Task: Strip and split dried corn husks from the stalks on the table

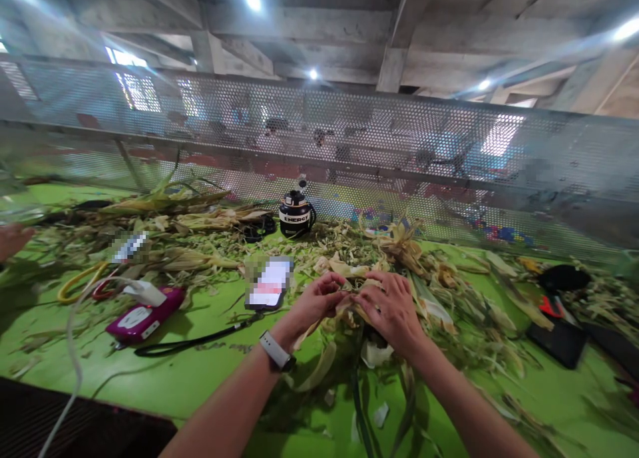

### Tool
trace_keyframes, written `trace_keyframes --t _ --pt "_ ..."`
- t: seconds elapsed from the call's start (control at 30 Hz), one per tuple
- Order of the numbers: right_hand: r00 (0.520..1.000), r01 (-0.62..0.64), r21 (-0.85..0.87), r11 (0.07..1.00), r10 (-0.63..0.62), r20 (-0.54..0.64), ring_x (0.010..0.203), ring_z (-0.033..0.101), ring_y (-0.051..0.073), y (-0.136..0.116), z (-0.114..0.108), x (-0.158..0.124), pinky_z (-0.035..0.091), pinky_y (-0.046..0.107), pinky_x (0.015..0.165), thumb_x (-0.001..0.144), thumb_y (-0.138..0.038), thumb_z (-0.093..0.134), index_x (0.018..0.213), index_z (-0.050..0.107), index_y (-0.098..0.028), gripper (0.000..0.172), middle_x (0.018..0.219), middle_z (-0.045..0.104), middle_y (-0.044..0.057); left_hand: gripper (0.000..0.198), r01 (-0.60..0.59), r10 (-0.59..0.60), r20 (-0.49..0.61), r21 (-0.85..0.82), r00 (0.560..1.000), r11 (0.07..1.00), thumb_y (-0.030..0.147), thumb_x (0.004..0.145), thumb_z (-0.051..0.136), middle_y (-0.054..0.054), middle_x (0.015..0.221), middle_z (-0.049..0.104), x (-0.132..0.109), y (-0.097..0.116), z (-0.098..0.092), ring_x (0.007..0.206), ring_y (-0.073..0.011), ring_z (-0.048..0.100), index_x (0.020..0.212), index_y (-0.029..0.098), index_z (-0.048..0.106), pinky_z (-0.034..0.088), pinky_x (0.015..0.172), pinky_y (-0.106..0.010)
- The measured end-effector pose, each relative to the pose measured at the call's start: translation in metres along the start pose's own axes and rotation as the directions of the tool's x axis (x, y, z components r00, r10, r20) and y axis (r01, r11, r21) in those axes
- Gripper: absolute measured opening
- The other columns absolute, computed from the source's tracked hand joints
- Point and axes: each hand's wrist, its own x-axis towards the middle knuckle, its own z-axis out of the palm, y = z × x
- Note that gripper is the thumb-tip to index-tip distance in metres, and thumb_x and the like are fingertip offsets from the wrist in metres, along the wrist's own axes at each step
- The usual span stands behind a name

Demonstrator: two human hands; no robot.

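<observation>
Both hands work low over the tabletop [214, 378], green, right of its middle and between near and far edges. Left hand [319, 298]: fingers curled, thumb and fingertips drawn together on a pale, dry husk piece [349, 306]. Right hand [392, 308]: back of hand upward, fingers bent, thumb and forefinger pinching the same husk piece from the other side; fingertips of the two hands nearly meet. Exact contact partly hidden by the fingers. Grey-banded watch [274, 350] on left wrist.

Husk heap [404, 245]: loose, just beyond the right hand, spreading towards the right edge. White scrap [382, 415] lies nearer the near edge, below the hands.

Left of the left hand: phone [272, 281], screen lit, black strap [194, 342] trailing from it leftward. Further left: magenta power strip [172, 303] with white plug [148, 293] seated in it; white cable [72, 351] runs over the near edge.

Far edge: black jug [294, 217], band lettered "ENERGY", standing upright before a perforated screen [349, 125]. Right side: flat black object [562, 341], identity unclear. Left edge: another person's hand [12, 240], partly in view, blurred; cannot tell whether it holds anything.
</observation>
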Motion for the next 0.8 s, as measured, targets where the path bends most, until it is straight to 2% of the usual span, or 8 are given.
trace_keyframes --t 0.13,0.23,0.3,0.4,0.5,0.67,0.8 --pt "0.999 -0.033 0.076 0.997 0.033 0.006 0.077 0.054 0.018 0.0004 0.005 -0.0023 0.038 0.032 0.074 0.086 -0.02 0.048 0.085 0.057 -0.019 0.009 0.08 0.061 0.004 0.043 0.038 -0.038 0.013 -0.035 0.999 0.999 0.032 0.058 0.08 0.006 0.066 0.053 -0.002 0.0032 0.0021 0.049 -0.0025 0.042 0.087 0.018 0.052 0.027 0.043 -0.014" --pt "0.998 -0.023 0.042 0.999 0.021 0.054 0.078 0.054 0.02 0.0004 0.0078 -0.0039 0.038 0.033 0.075 0.087 -0.02 0.046 0.105 0.056 -0.018 0.021 0.08 0.061 0.005 0.042 0.072 -0.073 -0.02 -0.045 0.997 0.996 0.03 0.059 0.079 0.005 0.07 0.055 -0.0038 0.005 0.004 0.053 -0.0033 0.046 0.091 0.019 0.053 0.029 0.044 -0.014" --pt "0.996 0.017 0.002 1.0 -0.017 0.091 0.08 0.053 0.02 -0.0002 0.0076 -0.0043 0.037 0.035 0.08 0.088 -0.021 0.047 0.11 0.057 -0.02 0.024 0.082 0.062 0.005 0.041 0.08 -0.082 -0.034 -0.052 0.996 0.995 0.029 0.059 0.078 0.004 0.074 0.056 -0.0049 0.006 0.0055 0.054 -0.0033 0.047 0.091 0.02 0.054 0.029 0.044 -0.014" --pt "0.997 0.053 -0.022 0.998 -0.051 0.062 0.08 0.05 0.02 -0.0013 0.0051 -0.0041 0.035 0.036 0.083 0.087 -0.021 0.052 0.1 0.062 -0.024 0.017 0.079 0.061 0.004 0.04 0.084 -0.087 -0.04 -0.064 0.995 0.994 0.028 0.06 0.078 0.004 0.075 0.057 -0.0061 0.0073 0.0075 0.054 -0.0032 0.047 0.09 0.02 0.053 0.029 0.044 -0.013" --pt "1.0 0.011 -0.023 1.0 -0.011 -0.005 0.081 0.049 0.02 -0.0023 0.0033 -0.0039 0.035 0.036 0.084 0.086 -0.021 0.053 0.09 0.063 -0.022 0.011 0.08 0.059 0.005 0.042 0.075 -0.079 -0.042 -0.086 0.996 0.993 0.028 0.059 0.078 0.006 0.07 0.053 -0.0062 0.0075 0.0082 0.053 -0.003 0.044 0.092 0.02 0.053 0.03 0.044 -0.013" --pt "0.999 -0.051 0.006 0.999 0.051 0.003 0.078 0.048 0.019 -0.0013 0.0057 -0.004 0.035 0.037 0.081 0.082 -0.018 0.051 0.074 0.059 -0.02 0.011 0.076 0.056 0.004 0.043 0.062 -0.066 -0.033 -0.1 0.997 0.993 0.029 0.06 0.078 0.006 0.071 0.051 -0.0047 0.0051 0.0081 0.052 -0.0025 0.044 0.093 0.02 0.053 0.028 0.043 -0.013" --pt "0.999 -0.046 0.058 0.997 0.046 -0.004 0.077 0.049 0.018 0.0005 0.0071 -0.0039 0.034 0.04 0.087 0.076 -0.017 0.053 0.069 0.057 -0.021 0.008 0.075 0.055 0.003 0.044 0.061 -0.067 -0.046 -0.114 0.997 0.992 0.03 0.06 0.079 0.007 0.071 0.05 -0.004 0.0031 0.0081 0.053 -0.0021 0.043 0.095 0.021 0.053 0.029 0.044 -0.013"
